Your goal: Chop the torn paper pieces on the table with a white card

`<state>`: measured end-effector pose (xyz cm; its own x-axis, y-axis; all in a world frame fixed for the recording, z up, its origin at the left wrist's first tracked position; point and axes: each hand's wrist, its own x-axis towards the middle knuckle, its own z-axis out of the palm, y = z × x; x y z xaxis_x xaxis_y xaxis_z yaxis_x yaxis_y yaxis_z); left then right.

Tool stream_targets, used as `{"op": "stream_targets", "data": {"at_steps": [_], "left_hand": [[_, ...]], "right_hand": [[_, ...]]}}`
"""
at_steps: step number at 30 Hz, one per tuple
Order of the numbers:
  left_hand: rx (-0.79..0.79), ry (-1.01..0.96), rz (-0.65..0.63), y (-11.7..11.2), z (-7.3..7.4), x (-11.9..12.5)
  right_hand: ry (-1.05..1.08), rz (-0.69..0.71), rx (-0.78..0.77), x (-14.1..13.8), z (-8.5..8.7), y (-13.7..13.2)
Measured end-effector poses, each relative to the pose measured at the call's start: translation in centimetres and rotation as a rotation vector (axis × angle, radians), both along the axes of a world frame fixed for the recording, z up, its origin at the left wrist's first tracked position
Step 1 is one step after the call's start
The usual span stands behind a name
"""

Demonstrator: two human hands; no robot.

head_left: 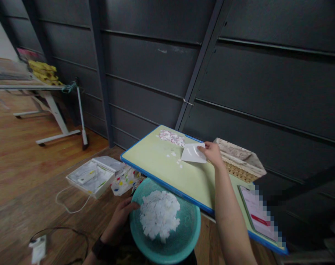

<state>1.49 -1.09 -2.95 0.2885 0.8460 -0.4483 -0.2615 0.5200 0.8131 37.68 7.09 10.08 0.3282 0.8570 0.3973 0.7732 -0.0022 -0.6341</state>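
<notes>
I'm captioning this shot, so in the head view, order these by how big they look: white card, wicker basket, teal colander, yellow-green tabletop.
1. Yellow-green tabletop
2. Teal colander
3. Wicker basket
4. White card
Nearness may exaggerate the colander's size.

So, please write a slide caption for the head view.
Left hand on a teal basket of scraps; right hand holding a white card by more scraps on a board.

Black wristband (101,249), bare right forearm (230,208)

The left hand (123,211) and right hand (211,151) are both uncovered. The wristband is broad and dark, circling the left wrist; whether it carries a watch cannot be told. Dark clothing (128,254) shows at the lap, its details lost in shadow.
</notes>
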Motion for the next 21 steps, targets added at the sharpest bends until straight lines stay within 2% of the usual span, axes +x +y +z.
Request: {"op": "stream_targets", "data": {"at_steps": [4, 8, 14, 21], "left_hand": [[0.02, -0.003, -0.01, -0.2, 0.3, 0.0], [0.004, -0.009, -0.008, 0.0, 0.0, 0.1], [0.021, 0.01, -0.008, 0.1, -0.3, 0.0], [-0.001, 0.046, 0.034, -0.1, 0.1, 0.0]], "right_hand": [[-0.137, -0.082, 0.055, -0.5, -0.2, 0.5], [-0.127, -0.084, 0.034, -0.7, 0.5, -0.2], [0.011, 0.06, -0.052, -0.4, 1.6, -1.6], [0.259, 0.29, -0.207, -1.4, 1.0, -1.4]]}}
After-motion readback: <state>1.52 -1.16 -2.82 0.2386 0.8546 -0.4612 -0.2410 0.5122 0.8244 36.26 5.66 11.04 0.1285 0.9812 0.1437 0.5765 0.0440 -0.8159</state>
